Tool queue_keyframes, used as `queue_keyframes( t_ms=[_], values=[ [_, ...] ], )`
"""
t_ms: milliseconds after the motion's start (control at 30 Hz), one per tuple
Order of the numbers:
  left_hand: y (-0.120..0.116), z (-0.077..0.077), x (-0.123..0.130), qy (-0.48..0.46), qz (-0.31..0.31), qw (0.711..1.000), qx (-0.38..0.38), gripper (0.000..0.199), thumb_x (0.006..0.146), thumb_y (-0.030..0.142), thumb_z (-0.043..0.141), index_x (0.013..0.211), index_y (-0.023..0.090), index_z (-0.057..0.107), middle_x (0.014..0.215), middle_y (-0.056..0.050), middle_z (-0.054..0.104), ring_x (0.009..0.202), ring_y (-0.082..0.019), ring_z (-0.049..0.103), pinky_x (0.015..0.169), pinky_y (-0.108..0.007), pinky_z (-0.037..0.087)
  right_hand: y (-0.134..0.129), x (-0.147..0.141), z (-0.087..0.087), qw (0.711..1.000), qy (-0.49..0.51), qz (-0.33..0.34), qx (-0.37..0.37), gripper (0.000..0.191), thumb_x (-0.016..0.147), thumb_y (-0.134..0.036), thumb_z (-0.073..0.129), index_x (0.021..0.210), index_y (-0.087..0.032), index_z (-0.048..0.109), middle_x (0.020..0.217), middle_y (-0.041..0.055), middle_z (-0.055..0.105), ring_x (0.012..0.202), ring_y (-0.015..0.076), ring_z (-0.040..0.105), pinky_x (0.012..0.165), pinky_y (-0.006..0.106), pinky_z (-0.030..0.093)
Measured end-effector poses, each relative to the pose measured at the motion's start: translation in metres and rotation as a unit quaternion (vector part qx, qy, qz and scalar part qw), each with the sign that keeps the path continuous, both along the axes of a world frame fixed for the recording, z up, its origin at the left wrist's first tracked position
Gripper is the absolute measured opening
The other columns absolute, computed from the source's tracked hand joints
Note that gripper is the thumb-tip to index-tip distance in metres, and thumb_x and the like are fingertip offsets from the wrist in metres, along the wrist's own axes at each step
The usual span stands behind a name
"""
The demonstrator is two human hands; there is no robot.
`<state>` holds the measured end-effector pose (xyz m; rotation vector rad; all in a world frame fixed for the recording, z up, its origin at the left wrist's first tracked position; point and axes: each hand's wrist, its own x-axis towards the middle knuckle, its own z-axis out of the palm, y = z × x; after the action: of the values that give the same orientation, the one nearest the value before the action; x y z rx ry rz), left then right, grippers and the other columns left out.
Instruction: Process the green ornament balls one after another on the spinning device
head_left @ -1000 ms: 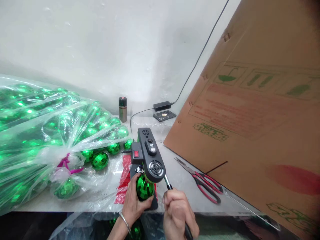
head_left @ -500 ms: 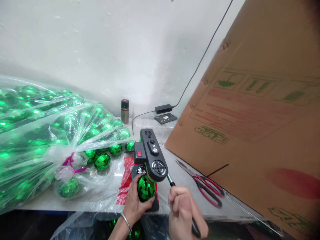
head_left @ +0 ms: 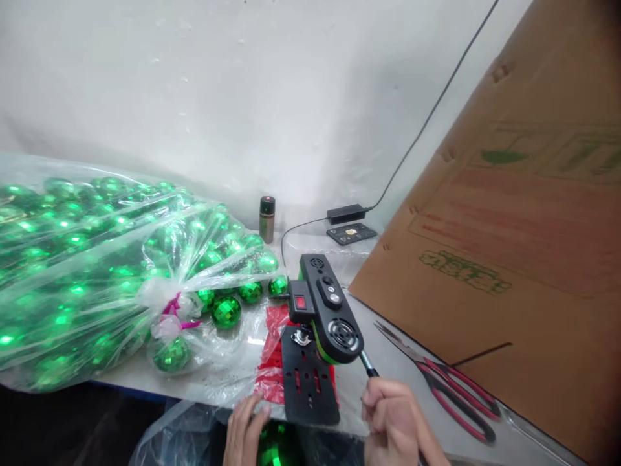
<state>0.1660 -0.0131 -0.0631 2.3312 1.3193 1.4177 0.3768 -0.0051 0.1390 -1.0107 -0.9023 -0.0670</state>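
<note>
My right hand is closed around the dark grip of a metal lever at the front of a black press-like device. Its upper body has round vents and a red switch. Below sits a slotted black base plate with no ball on it, over a red plastic sheet. My left hand is at the table's front edge, fingers stretched out and thumb apart. A shiny green faceted ball lies low beside the thumb, partly out of view; I see no grip on it.
A tied clear bag of green balls covers the left side. Several loose balls lie beside it. A spray can, power adapter and phone-like slab stand behind. Red-handled shears lie by a large cardboard box.
My left hand has taken the green ball off the base plate and moved down to the table edge, letting go. My right hand stays on the lever. The view has shifted left.
</note>
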Motion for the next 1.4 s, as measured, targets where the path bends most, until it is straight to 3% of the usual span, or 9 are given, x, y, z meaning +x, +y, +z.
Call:
queue_keyframes(
  t_ms=[133,200,333,500,600,733,900,1167,1400],
  values=[
    [0.092,0.085,-0.009,0.043,0.120,0.992,-0.016,0.042,0.119,0.042,0.060,0.156,0.025,0.070,0.154,-0.020,0.078,0.142,-0.040,0.077,0.118,-0.057,0.065,0.003,0.002,-0.003,1.000,-0.016,0.006,0.007,0.050,0.113,-0.025,0.072,0.066,-0.023,0.054,0.067,-0.0008,0.058,0.060,0.0131,0.056,0.052,0.027,0.035],
    [0.143,0.125,-0.011,0.094,0.191,0.969,-0.128,0.038,0.118,0.037,0.058,0.149,0.022,0.074,0.147,-0.023,0.079,0.139,-0.044,0.077,0.117,-0.061,0.063,0.003,0.004,-0.004,0.999,-0.027,0.016,0.009,0.050,0.114,-0.023,0.069,0.066,-0.022,0.054,0.068,-0.0006,0.059,0.060,0.0127,0.056,0.052,0.027,0.036],
    [0.202,0.159,-0.010,0.145,0.190,0.923,-0.302,0.052,0.094,0.026,0.088,0.143,0.018,0.074,0.141,-0.023,0.080,0.133,-0.048,0.079,0.118,-0.061,0.061,0.001,0.006,-0.008,0.999,-0.028,0.027,-0.001,0.047,0.116,-0.021,0.065,0.069,-0.022,0.057,0.070,0.0001,0.061,0.062,0.0137,0.058,0.054,0.027,0.038],
    [0.201,0.153,-0.013,0.094,0.146,0.932,-0.318,0.075,0.086,0.037,0.092,0.152,0.016,0.063,0.142,-0.022,0.079,0.134,-0.044,0.080,0.115,-0.055,0.064,-0.001,0.008,0.000,0.997,-0.052,0.047,-0.008,0.047,0.117,-0.022,0.064,0.070,-0.023,0.057,0.068,-0.0005,0.059,0.063,0.0149,0.060,0.054,0.028,0.038],
    [0.172,0.146,-0.005,-0.107,0.100,0.934,-0.325,0.081,0.100,0.064,0.077,0.163,0.019,0.054,0.156,-0.020,0.075,0.143,-0.037,0.077,0.120,-0.051,0.062,0.000,0.006,0.018,0.998,-0.046,0.040,-0.027,0.050,0.118,-0.025,0.064,0.068,-0.022,0.057,0.066,-0.0004,0.059,0.060,0.0137,0.058,0.051,0.028,0.033],
    [0.118,0.123,0.031,-0.380,0.016,0.851,-0.362,0.088,0.091,0.088,0.077,0.147,0.021,0.069,0.142,-0.016,0.083,0.137,-0.038,0.079,0.121,-0.052,0.062,0.002,0.003,0.043,0.998,-0.045,0.030,-0.041,0.052,0.121,-0.030,0.063,0.070,-0.023,0.056,0.063,-0.0026,0.055,0.058,0.0128,0.058,0.052,0.028,0.036],
    [0.077,0.087,0.075,-0.428,-0.021,0.797,-0.426,0.092,0.076,0.087,0.092,0.137,0.022,0.067,0.130,-0.015,0.086,0.125,-0.038,0.083,0.112,-0.051,0.067,0.000,0.007,0.052,0.993,-0.080,0.050,-0.064,0.048,0.123,-0.026,0.058,0.074,-0.023,0.055,0.066,-0.0030,0.056,0.059,0.0122,0.057,0.054,0.029,0.035],
    [0.061,0.054,0.085,-0.238,-0.048,0.913,-0.327,0.079,0.083,0.056,0.093,0.147,0.022,0.063,0.143,-0.018,0.080,0.136,-0.044,0.079,0.121,-0.065,0.063,-0.003,0.008,0.043,0.993,-0.091,0.056,-0.051,0.041,0.120,-0.016,0.056,0.080,-0.023,0.060,0.070,-0.0022,0.056,0.062,0.0133,0.057,0.055,0.029,0.039],
    [0.055,0.035,0.089,-0.164,-0.055,0.957,-0.233,0.079,0.082,0.043,0.099,0.151,0.023,0.065,0.151,-0.020,0.078,0.143,-0.048,0.077,0.121,-0.073,0.065,-0.007,0.010,0.041,0.992,-0.100,0.059,-0.057,0.041,0.120,-0.014,0.054,0.080,-0.023,0.058,0.071,-0.0013,0.060,0.060,0.0123,0.058,0.051,0.027,0.039]
  ],
)
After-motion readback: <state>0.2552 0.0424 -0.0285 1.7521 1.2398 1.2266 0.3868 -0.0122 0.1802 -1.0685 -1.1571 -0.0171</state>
